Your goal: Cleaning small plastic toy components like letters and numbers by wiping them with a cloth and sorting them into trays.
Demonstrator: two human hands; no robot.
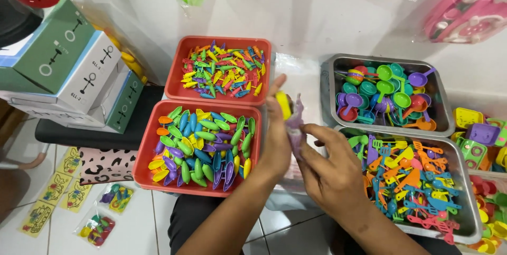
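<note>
At centre frame, the left hand (278, 141) grips a small yellow plastic toy piece (284, 104) in closed fingers, while the right hand (331, 173) pinches a crumpled, pale-purple clear plastic bag (296, 123) beside it, between red plastic trays (149, 152) and metal trays (458, 170) of colourful toys.

Small yellow plastic toy piece (283, 104): held upright at the fingertips of the left hand (277, 144), its upper end showing above the fingers. Pale purple plastic toy piece (297, 123): positioned just beside the yellow piece on its right, touching it, pinched between both hands, with the right hand (330, 173) gripping its lower part. Exact shape of both pieces cannot be determined
</note>
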